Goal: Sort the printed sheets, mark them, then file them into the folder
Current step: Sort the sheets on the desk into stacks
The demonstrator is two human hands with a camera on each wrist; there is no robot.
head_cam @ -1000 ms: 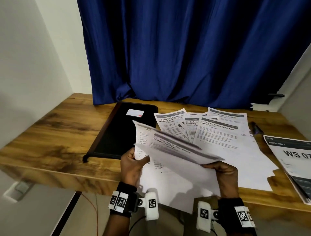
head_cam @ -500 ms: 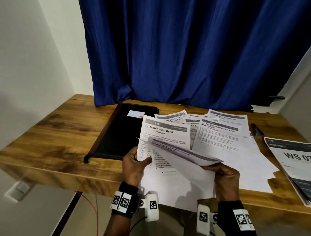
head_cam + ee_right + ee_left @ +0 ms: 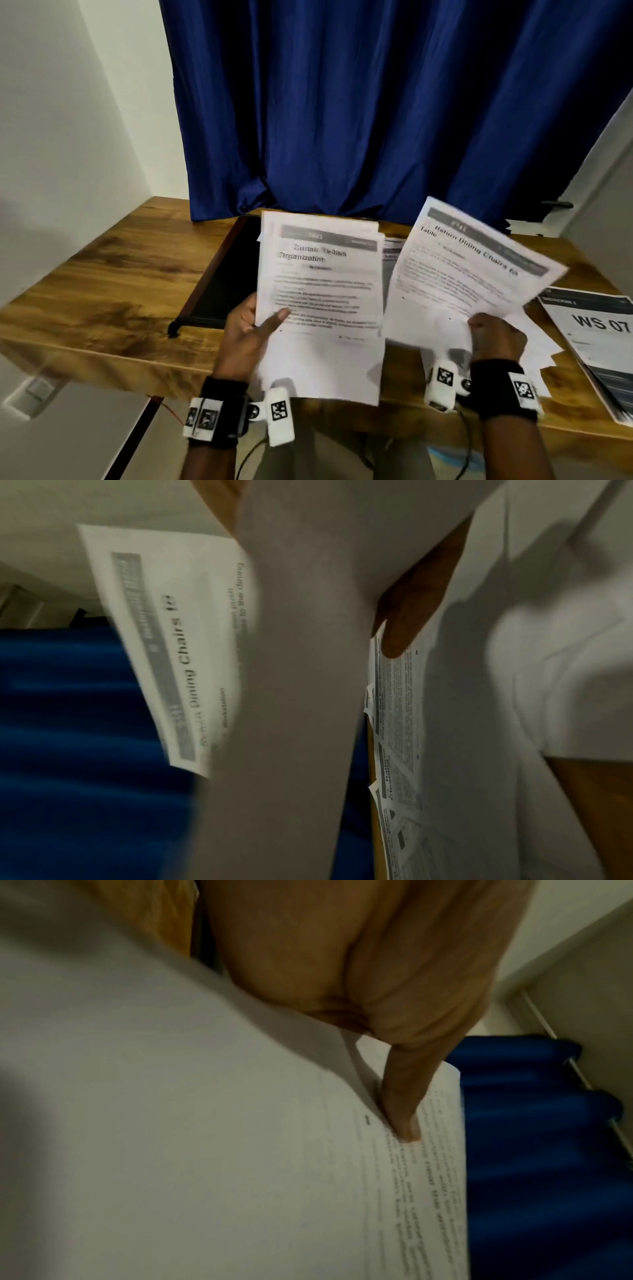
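The stack of printed sheets point(image 3: 322, 291) stands nearly upright above the near edge of the tabletop point(image 3: 113, 274), its top page headed with blurred words that look like "Curtain … Organization". The left hand point(image 3: 245, 337) pinches the stack's lower left side, thumb point(image 3: 400, 1104) pressed flat on the printed face and the fingers behind, out of sight. Just to its right, a single sheet point(image 3: 469, 270) about dining chairs tilts up and rightward; the right hand point(image 3: 496, 334) grips its bottom edge in curled fingers. Under that sheet, more loose sheets point(image 3: 534, 346) lie fanned on the right half of the tabletop, reaching its near edge. A black folder point(image 3: 226, 277) lies flat left of the stack, running toward the far edge. At the right edge lies a booklet point(image 3: 596, 346) marked "WS 07". A blue curtain point(image 3: 376, 102) hangs behind the far edge.
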